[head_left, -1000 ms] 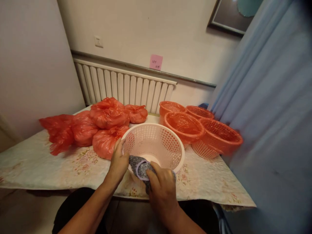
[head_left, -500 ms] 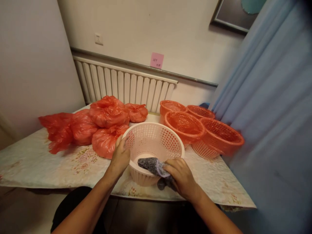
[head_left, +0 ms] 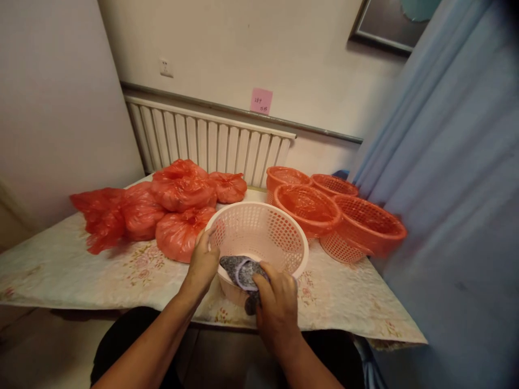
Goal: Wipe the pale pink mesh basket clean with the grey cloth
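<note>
A pale pink-white plastic basket with a perforated wall stands at the table's near edge. My left hand grips its left rim, the thumb up and the other fingers partly hidden. My right hand is closed on a dark grey speckled sock with a lavender band. The sock lies across the basket's near rim, one end over the inside and a darker end hanging outside. Part of it is covered by my fingers.
Several filled red plastic bags are piled at the left. Several baskets lined with red bags stand at the right, beside a blue curtain. A radiator runs along the wall behind the flowered tablecloth.
My right hand has moved left with the sock, bringing it farther along the near rim towards my left hand. My left hand stays on the basket, which has barely shifted.
</note>
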Tool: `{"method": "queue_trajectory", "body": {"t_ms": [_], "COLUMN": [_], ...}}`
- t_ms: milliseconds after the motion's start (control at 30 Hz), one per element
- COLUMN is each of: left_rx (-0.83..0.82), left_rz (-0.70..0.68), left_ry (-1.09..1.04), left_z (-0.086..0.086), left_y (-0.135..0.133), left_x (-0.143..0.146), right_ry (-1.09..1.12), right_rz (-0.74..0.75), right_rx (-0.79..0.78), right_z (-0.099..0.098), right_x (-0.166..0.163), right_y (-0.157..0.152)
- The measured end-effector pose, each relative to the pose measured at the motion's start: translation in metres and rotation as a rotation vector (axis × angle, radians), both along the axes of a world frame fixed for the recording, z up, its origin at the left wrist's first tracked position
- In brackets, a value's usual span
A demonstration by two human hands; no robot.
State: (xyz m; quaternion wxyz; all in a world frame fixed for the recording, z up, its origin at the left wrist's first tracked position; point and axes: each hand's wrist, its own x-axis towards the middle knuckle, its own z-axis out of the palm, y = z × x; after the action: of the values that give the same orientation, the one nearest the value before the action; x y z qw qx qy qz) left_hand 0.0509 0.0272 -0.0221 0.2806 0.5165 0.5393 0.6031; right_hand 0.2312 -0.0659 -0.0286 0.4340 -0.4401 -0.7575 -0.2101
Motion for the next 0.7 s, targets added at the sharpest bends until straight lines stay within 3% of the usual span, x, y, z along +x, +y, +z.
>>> {"method": "queue_trajectory", "body": {"t_ms": [100, 233, 400, 533, 700], "left_rx": [-0.01, -0.029, -0.061, -0.058, -0.03], "left_rz": [0.004, -0.001, 0.011, -0.009, -0.017], "left_ry": [0.004, 0.035, 0.099, 0.073, 0.029], "left_z": [-0.003, -0.001, 0.01, 0.008, 0.003], "left_y": [-0.003, 0.001, 0.005, 0.008, 0.015], "left_x": [0.003, 0.002, 0.005, 0.005, 0.004], "right_ry": [-0.085, -0.201, -0.238, -0.246, -0.157], "right_rz": [-0.012, 0.049, 0.223, 0.388, 0.353], "right_rx": [-0.036, -0.054, -0.111, -0.173, -0.152], "right_z": [0.01, 0.02, 0.024, 0.02, 0.008], "right_x": [-0.019, -0.013, 0.035, 0.088, 0.109], "right_y": [-0.004, 0.0, 0.014, 0.035, 0.045]}}
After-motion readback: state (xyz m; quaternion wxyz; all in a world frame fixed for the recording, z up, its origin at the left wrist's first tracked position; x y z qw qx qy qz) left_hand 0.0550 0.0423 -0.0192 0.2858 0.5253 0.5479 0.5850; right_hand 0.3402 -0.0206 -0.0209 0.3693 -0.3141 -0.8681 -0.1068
